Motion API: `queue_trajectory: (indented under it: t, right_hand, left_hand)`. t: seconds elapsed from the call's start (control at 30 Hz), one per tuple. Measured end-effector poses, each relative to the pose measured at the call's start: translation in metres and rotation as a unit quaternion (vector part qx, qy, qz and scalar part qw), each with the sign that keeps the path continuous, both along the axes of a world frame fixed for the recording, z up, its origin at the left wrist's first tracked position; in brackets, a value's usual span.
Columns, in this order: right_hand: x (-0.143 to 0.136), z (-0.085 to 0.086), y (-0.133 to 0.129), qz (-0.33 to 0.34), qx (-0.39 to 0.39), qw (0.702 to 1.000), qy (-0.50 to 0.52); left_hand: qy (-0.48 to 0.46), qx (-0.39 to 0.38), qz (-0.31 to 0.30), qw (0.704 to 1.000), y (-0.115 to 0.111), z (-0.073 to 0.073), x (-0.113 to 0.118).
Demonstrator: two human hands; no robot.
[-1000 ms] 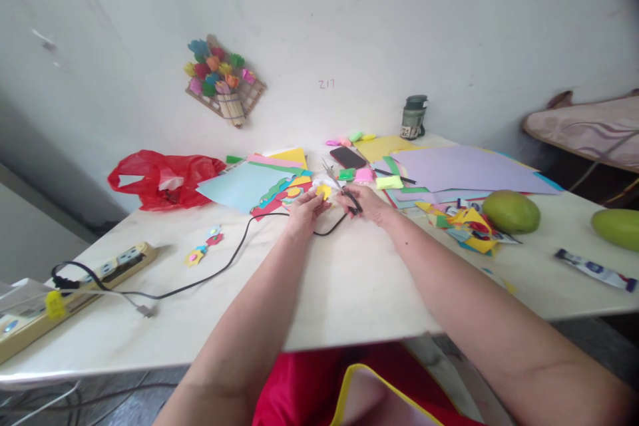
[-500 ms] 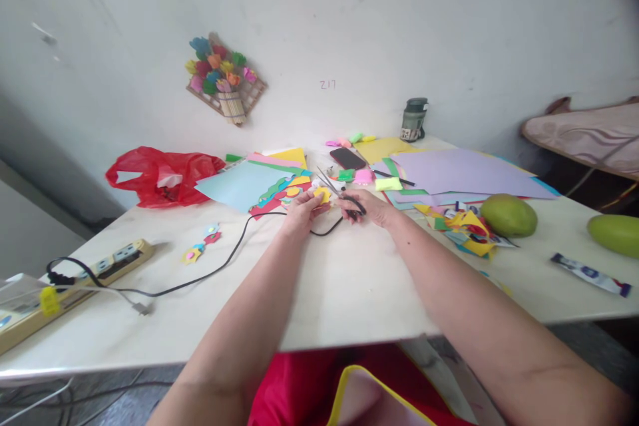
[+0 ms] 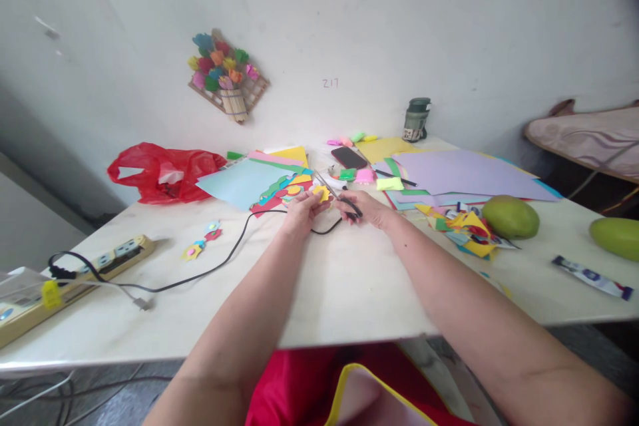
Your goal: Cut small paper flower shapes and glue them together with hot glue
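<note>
My left hand point(image 3: 303, 212) pinches a small piece of yellow paper point(image 3: 322, 194) over the middle of the table. Beside it, my right hand point(image 3: 367, 208) is closed round the black handles of a pair of scissors point(image 3: 327, 184), whose blades point away and to the left, close against the yellow paper. Just past my left hand lie coloured paper cut-outs point(image 3: 274, 194) in red, green, blue and yellow. Further left on the table rest several finished-looking paper flowers point(image 3: 202, 241) with coloured centres.
A black cable point(image 3: 234, 249) runs from the power strip point(image 3: 120, 256) towards my hands. Behind are a red plastic bag point(image 3: 160, 163), a phone point(image 3: 348, 158) and purple paper sheets point(image 3: 459, 173). Paper scraps point(image 3: 469, 229), a green mango-like fruit point(image 3: 510, 216) and a tube point(image 3: 593, 277) lie right.
The scissors' handles look closer together and the blades have shifted slightly against the yellow paper. My left hand keeps its pinch; the whole view has moved a little.
</note>
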State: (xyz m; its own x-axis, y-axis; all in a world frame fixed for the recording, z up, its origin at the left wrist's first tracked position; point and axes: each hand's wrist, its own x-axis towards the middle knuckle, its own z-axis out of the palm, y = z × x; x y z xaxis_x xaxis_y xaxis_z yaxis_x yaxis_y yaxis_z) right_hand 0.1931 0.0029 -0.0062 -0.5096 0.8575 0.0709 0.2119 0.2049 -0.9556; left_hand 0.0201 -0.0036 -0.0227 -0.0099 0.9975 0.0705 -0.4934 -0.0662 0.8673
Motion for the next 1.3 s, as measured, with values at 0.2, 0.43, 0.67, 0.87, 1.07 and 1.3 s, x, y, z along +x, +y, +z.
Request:
queue_trajectory:
  t: [0.2,0.43,0.67,0.87,1.07,1.3]
  right_hand:
    - [-0.0026,0.0003,-0.002,-0.007,0.002,1.0,-0.003]
    - [-0.0049,0.0005,-0.0042,-0.016,0.003,1.0,-0.015]
    - [-0.0048,-0.0016,-0.0024,-0.019,0.002,1.0,-0.014]
    - [-0.0055,-0.0033,-0.0011,-0.019,0.005,1.0,-0.012]
    - [-0.0065,-0.0001,-0.004,-0.024,-0.002,1.0,-0.016]
    - [-0.0068,-0.0016,-0.0029,-0.024,-0.001,1.0,-0.011]
  left_hand:
    - [-0.007,-0.009,0.004,1.0,-0.0004,0.0009,0.0011]
    - [-0.009,-0.022,0.016,1.0,-0.003,0.0036,0.0032]
    - [-0.009,-0.031,0.022,0.999,-0.0046,0.0063,0.0043]
    - [-0.006,-0.032,0.023,0.999,-0.0045,0.006,0.0044]
    - [-0.018,-0.027,0.022,0.999,-0.0028,0.004,0.0039]
    - [-0.017,-0.032,0.023,0.999,-0.0021,0.0044,0.0044]
